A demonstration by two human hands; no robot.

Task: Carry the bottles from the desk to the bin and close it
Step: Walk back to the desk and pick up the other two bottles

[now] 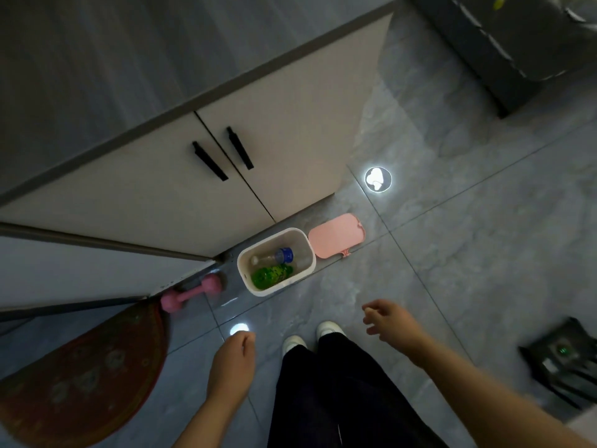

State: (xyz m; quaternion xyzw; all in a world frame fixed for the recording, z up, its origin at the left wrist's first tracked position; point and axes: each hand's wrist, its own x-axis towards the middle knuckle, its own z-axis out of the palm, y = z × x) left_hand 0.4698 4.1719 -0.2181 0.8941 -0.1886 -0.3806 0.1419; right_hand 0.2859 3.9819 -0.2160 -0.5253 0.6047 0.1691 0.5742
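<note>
A small white bin (pixel 305 240) stands open on the grey floor at the foot of a cabinet. Inside it lie a clear bottle with a blue label (pixel 277 256) and a green bottle (pixel 270 275). The bin's pink lid (pixel 336 235) lies flat on the floor, touching the bin's right side. My left hand (pixel 233 363) hangs below and left of the bin, fingers loosely curled, holding nothing. My right hand (pixel 389 323) hovers below and right of the bin, fingers apart and empty. Both hands are well short of the bin and lid.
A white cabinet with two black handles (pixel 223 153) rises behind the bin. A pink dumbbell (pixel 190 293) lies left of the bin, beside a red rug (pixel 87 376). A dark device (pixel 565 360) sits on the floor at right. My legs and white shoes (pixel 311 337) stand below the bin.
</note>
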